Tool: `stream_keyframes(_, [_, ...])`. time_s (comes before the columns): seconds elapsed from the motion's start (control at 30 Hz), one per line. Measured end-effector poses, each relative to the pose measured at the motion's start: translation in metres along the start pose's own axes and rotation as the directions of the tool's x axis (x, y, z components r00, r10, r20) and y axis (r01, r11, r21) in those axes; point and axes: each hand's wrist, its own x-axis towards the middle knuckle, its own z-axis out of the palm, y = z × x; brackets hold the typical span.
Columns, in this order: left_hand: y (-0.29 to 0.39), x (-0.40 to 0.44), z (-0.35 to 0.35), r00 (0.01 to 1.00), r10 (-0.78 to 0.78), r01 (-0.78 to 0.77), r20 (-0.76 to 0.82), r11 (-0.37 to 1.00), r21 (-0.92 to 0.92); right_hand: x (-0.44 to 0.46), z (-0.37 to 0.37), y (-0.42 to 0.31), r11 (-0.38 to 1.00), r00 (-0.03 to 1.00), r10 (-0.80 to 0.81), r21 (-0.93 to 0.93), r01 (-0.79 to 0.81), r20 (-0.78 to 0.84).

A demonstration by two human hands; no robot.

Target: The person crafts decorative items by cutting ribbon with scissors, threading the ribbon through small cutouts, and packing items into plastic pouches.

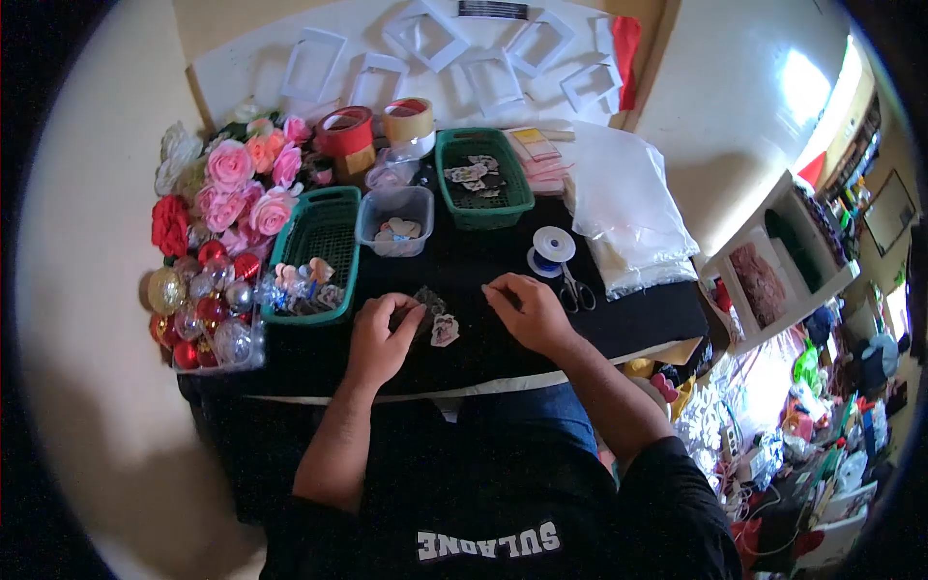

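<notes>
My left hand (384, 333) is closed at the table's near side, its thumb against the curled fingers. At its fingertips is a small greyish, see-through piece (428, 304), perhaps clear plastic; the hand seems to grip its edge. Just right of that lies a small white-edged printed cutout (445, 331) on the black cloth (474, 362). My right hand (532, 309) hovers to the right with thumb and forefinger pinched together. Whatever is in that pinch, if anything, is too small to see. Scissors (578, 290) and a spool (552, 249) lie beyond my right hand.
Green baskets (352, 253) with cutouts and a clear tub (394, 196) stand behind my hands. Artificial flowers (232, 164) and a box of baubles (208, 304) fill the left. Tape rolls (345, 132) stand at the back; plastic bags (628, 198) lie right.
</notes>
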Motion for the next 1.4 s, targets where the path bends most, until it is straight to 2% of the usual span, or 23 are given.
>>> stream_keyframes(0.07, [-0.003, -0.001, -0.001, 0.995, -0.1, 0.102, 0.024, 0.948, -0.3, 0.003, 0.005, 0.0, 1.0, 0.999, -0.018, 0.004, 0.018, 0.031])
stream_keyframes(0.1, [-0.002, 0.0, -0.002, 0.986, -0.164, 0.168, 0.041, 0.921, -0.352, 0.002, 0.007, -0.003, 0.999, 0.998, -0.049, 0.014, 0.049, 0.049])
stream_keyframes(0.2, [-0.007, -0.001, -0.004, 0.983, -0.183, 0.168, 0.018, 0.853, -0.494, 0.007, 0.02, -0.002, 0.998, 0.983, -0.056, 0.012, 0.054, 0.174])
stream_keyframes(0.27, [-0.008, -0.001, -0.006, 0.974, -0.223, 0.211, 0.036, 0.841, -0.497, 0.009, 0.029, -0.003, 0.924, 0.934, -0.246, -0.227, 0.307, 0.259])
stream_keyframes(0.3, [-0.01, -0.001, -0.006, 0.979, -0.199, 0.186, 0.037, 0.817, -0.545, 0.011, 0.031, -0.009, 0.936, 0.938, -0.161, -0.254, 0.244, 0.308])
stream_keyframes(0.33, [-0.011, -0.001, -0.006, 0.984, -0.174, 0.161, 0.036, 0.79, -0.592, 0.014, 0.034, -0.011, 0.934, 0.934, -0.168, -0.252, 0.252, 0.315])
stream_keyframes(0.43, [-0.01, -0.002, -0.009, 0.975, -0.214, 0.206, 0.057, 0.783, -0.586, 0.022, 0.041, -0.011, 0.869, 0.909, -0.297, -0.311, 0.384, 0.292])
stream_keyframes(0.5, [-0.011, -0.001, -0.008, 0.977, -0.202, 0.204, 0.067, 0.795, -0.572, 0.038, 0.045, -0.002, 0.991, 0.919, -0.04, -0.103, 0.087, 0.393])
stream_keyframes(0.53, [-0.011, -0.001, -0.008, 0.977, -0.203, 0.203, 0.065, 0.794, -0.573, 0.043, 0.044, 0.0, 0.991, 0.918, -0.042, -0.103, 0.089, 0.394])
stream_keyframes(0.6, [-0.008, -0.002, -0.01, 0.973, -0.216, 0.228, 0.084, 0.821, -0.524, 0.051, 0.042, 0.001, 0.989, 0.951, 0.092, 0.086, -0.123, 0.297])
stream_keyframes(0.63, [-0.015, -0.002, -0.005, 0.979, -0.189, 0.202, 0.078, 0.839, -0.506, 0.054, 0.04, 0.002, 0.989, 0.95, 0.093, 0.087, -0.124, 0.297])
stream_keyframes(0.67, [-0.017, -0.002, -0.004, 0.979, -0.19, 0.204, 0.079, 0.839, -0.505, 0.058, 0.037, 0.002, 0.948, 0.951, 0.155, 0.231, -0.22, 0.267])
stream_keyframes(0.73, [-0.017, -0.002, -0.002, 0.998, -0.063, 0.054, -0.012, 0.93, -0.365, 0.061, 0.033, 0.002, 0.778, 0.927, 0.291, 0.506, -0.372, 0.235])
stream_keyframes(0.8, [-0.016, -0.001, -0.001, 0.999, -0.015, 0.005, -0.031, 0.956, -0.294, 0.062, 0.032, 0.006, 0.748, 0.916, 0.325, 0.53, -0.4, 0.233])
stream_keyframes(0.83, [-0.014, -0.001, 0.0, 0.998, 0.033, -0.043, -0.048, 0.974, -0.222, 0.061, 0.034, 0.014, 0.746, 0.94, 0.273, 0.572, -0.342, 0.206])
stream_keyframes(0.87, [-0.012, -0.002, 0.0, 0.999, 0.035, -0.043, -0.04, 0.974, -0.223, 0.06, 0.034, 0.019, 0.739, 0.959, 0.222, 0.611, -0.283, 0.175])
stream_keyframes(0.93, [-0.005, -0.002, -0.003, 0.999, -0.006, 0.01, 0.035, 0.994, -0.112, 0.057, 0.032, 0.018, 0.72, 0.96, 0.222, 0.634, -0.28, 0.172])
stream_keyframes(1.0, [-0.005, 0.0, -0.002, 0.998, 0.033, -0.028, 0.054, 0.996, -0.088, 0.055, 0.03, 0.015, 0.701, 0.961, 0.221, 0.657, -0.277, 0.169])
stream_keyframes(1.13, [-0.008, 0.0, -0.001, 0.988, 0.15, -0.149, 0.024, 0.989, -0.018, 0.052, 0.032, 0.009, 0.754, 0.953, 0.136, 0.596, -0.276, 0.27])
stream_keyframes(1.23, [-0.012, 0.001, 0.004, 0.994, 0.09, -0.078, 0.065, 0.982, -0.173, 0.05, 0.037, 0.01, 0.762, 0.942, 0.107, 0.582, -0.284, 0.319])
stream_keyframes(1.3, [-0.011, 0.001, 0.002, 0.994, 0.083, -0.069, 0.07, 0.982, -0.178, 0.051, 0.036, 0.01, 0.754, 0.937, 0.09, 0.591, -0.286, 0.338])
stream_keyframes(1.37, [-0.011, 0.001, 0.0, 0.995, 0.074, -0.06, 0.07, 0.982, -0.181, 0.052, 0.033, 0.008, 0.612, 0.895, 0.149, 0.672, -0.418, 0.42])
stream_keyframes(1.4, [-0.012, 0.002, 0.001, 0.993, 0.047, -0.024, 0.104, 0.976, -0.214, 0.051, 0.033, 0.007, 0.612, 0.894, 0.147, 0.671, -0.418, 0.422])
